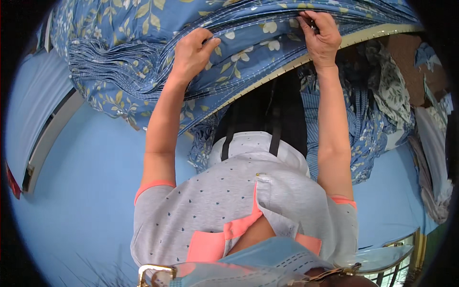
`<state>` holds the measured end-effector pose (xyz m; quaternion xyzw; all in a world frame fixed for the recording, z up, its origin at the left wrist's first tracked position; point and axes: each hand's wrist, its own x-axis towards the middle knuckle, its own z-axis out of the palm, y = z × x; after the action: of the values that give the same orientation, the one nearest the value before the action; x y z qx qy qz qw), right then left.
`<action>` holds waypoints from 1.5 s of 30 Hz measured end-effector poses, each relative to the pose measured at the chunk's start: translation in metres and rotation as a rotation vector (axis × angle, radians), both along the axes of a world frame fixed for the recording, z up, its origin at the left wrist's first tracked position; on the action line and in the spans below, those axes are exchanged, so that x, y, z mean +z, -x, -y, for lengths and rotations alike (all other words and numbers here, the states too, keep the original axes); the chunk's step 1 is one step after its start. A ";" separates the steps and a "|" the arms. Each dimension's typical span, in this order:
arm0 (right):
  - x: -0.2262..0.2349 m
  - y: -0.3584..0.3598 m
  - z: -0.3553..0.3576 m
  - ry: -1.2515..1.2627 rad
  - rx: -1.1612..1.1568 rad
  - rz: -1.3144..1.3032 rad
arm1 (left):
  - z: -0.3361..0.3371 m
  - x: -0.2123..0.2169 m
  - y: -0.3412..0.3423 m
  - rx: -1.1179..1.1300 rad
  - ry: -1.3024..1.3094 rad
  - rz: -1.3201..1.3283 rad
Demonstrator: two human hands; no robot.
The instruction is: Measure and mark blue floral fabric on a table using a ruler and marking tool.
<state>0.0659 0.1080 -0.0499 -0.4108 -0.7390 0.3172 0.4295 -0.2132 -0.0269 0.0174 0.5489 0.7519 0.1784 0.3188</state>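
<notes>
A large blue fabric with white flowers and yellow-green leaves is spread over the table in front of me. Along it runs a thick bundle of stacked hems with pale stitching, fanned out at the left. My left hand rests on these layers, its fingers curled and the thumb against them, closed on the fabric. Further right, my right hand pinches the hem layers near the far side between thumb and bent fingers. The fingertips of both hands are partly hidden.
A pale yellow strip with tick marks edges the table nearest me. Below it at the right hang heaps of blue printed cloth and a grey leaf-patterned cloth. A pale rail stands at the left, by a blue wall.
</notes>
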 end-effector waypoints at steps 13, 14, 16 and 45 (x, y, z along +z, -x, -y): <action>-0.003 -0.017 -0.013 0.091 0.159 0.089 | 0.001 -0.018 0.021 -0.030 0.120 0.153; -0.001 -0.024 -0.011 0.088 0.173 0.098 | 0.003 -0.023 0.021 -0.002 0.133 0.160; -0.002 -0.043 -0.003 0.053 0.105 0.087 | -0.001 -0.024 0.018 0.021 0.135 0.182; 0.021 -0.032 -0.113 -0.108 -0.044 0.419 | -0.011 -0.010 0.053 0.234 0.381 0.399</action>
<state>0.0981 0.2214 -0.0284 -0.4600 -0.8190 0.1754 0.2948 -0.2657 -0.0161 0.0069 0.3429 0.7524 0.1738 0.5349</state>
